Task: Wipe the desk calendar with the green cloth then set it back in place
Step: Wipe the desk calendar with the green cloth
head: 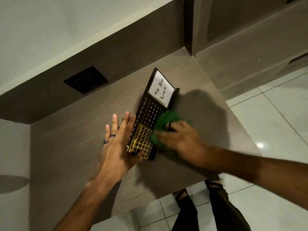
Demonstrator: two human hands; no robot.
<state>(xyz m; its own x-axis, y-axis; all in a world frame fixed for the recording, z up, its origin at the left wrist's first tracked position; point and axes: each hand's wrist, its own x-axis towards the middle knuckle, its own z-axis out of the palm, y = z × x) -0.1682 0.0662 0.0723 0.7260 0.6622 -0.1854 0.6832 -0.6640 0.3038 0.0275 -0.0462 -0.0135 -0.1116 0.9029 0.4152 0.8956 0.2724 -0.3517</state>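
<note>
Two bare forearms reach over a grey-brown woodgrain desk [70, 150] with a raised back panel carrying a black socket plate [85, 79]; pale floor tiles [275, 124] lie to the right. Left hand [116, 145], fingers flat and spread, braces the dark desk calendar [150, 117], thumb on its gold grid. Right hand [181, 140] clutches the green cloth [162, 127] bunched against the calendar's number face, blurred

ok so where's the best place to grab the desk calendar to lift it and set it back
Probably by its long edges near the middle, from above. The desk calendar is a long, thin slab lying on the desk; the left hand already braces one long edge, while the right hand holds the green cloth.
</note>
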